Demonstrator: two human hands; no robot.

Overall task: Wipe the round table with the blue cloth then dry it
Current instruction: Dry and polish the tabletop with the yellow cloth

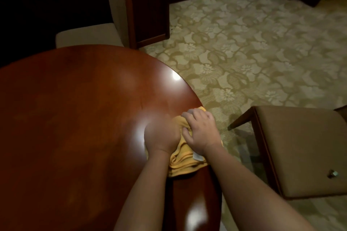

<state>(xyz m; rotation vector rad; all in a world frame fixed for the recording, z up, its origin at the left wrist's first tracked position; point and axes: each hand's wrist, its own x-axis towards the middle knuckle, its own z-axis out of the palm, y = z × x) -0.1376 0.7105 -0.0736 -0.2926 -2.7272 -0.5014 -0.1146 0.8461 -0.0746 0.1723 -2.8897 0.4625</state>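
A glossy round wooden table (75, 118) fills the left and middle of the view. Bunched near its right edge lies a yellow cloth (183, 161) with a small white tag. My left hand (161, 135) is blurred and grips the cloth's left side with curled fingers. Beside it, my right hand (201, 131) rests on top of the cloth, its fingers bent into the folds. No blue cloth is in view.
A padded brown chair (304, 148) stands to the right of the table with a small metal object (332, 174) on its seat. A pale chair (88, 37) sits behind the table. Dark wooden furniture (148, 5) stands at the back on patterned carpet (253, 52).
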